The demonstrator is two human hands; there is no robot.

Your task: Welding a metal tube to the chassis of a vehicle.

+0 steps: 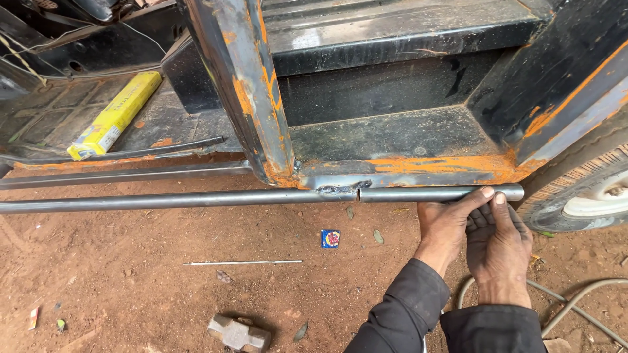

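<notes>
Both hands (477, 229) grip steel pipe (261, 197) (yellow electrode box (116, 114) beyond).

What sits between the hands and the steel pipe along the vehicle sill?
Nothing visible. Both the left hand and right hand already grip the steel pipe near its right end, beside the tyre.
</notes>
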